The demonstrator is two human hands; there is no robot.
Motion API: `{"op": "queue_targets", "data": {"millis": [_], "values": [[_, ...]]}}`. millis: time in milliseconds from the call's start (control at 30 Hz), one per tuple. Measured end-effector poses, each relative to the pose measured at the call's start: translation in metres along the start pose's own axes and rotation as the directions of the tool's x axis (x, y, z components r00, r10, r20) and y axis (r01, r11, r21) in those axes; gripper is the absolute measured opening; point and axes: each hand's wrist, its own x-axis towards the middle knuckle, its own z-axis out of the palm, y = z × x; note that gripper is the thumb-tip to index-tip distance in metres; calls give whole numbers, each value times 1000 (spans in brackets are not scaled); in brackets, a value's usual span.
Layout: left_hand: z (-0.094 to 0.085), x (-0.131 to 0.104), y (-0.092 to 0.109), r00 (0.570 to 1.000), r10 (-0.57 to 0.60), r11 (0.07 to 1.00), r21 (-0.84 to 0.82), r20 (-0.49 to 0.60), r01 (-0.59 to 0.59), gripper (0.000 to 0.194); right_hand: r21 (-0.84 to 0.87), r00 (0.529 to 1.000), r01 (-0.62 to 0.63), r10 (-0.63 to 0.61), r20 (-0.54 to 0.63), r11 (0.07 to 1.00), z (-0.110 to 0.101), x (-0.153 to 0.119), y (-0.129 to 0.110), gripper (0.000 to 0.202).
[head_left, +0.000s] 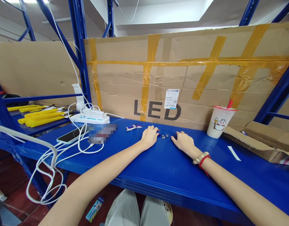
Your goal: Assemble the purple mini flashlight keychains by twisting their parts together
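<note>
My left hand [149, 137] rests on the blue tabletop with its fingers laid forward and slightly bent. A small dark purple bit shows at its fingertips, too small to name. Just right of it lie several tiny shiny metal pieces [164, 137]. On their other side my right hand [184, 143] lies palm down, fingers loosely stretched and holding nothing visible; a beaded bracelet and red cord circle its wrist. Left of my left hand, apart from it, is a little group of purple and silver slim pieces [133, 127].
A white power strip [90, 117], tangled white cables and a phone [72, 135] occupy the left. Yellow-handled tools [44, 117] lie beyond. At right stand a lidded cup [220, 123], a paper strip [234, 153] and an open cardboard box [259, 142]. A large cardboard panel [121, 84] closes the back.
</note>
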Motion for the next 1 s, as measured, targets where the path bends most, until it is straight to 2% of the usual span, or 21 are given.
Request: {"op": "queue_targets", "data": {"millis": [167,367,433,533,633,767,900,1000], "values": [[1,1,-1,997,-54,998,-12,-61,54,25,12,999,46,-46,-15,999,1,2,1,37],[0,5,-10,969,-233,966,95,-89,241,36,42,995,92,-91,-30,995,3,3,3,35],[1,5,-15,948,-310,934,163,-67,317,42,63,994,107,-105,-34,992,3,4,4,35],[3,6,-20,891,-454,862,245,-15,443,50,106,991,134,-131,-34,985,3,4,4,38],[3,6,-22,845,-534,810,292,9,509,54,156,982,191,-189,-32,969,4,4,3,40],[0,5,-21,873,-488,832,303,2,465,47,207,963,269,-266,-42,941,6,5,3,38],[-4,5,-20,908,-419,865,305,-1,399,35,238,958,285,-278,-65,928,8,6,5,37],[-7,6,-21,908,-418,866,300,-5,400,36,255,958,285,-274,-79,924,8,6,5,35]]}}
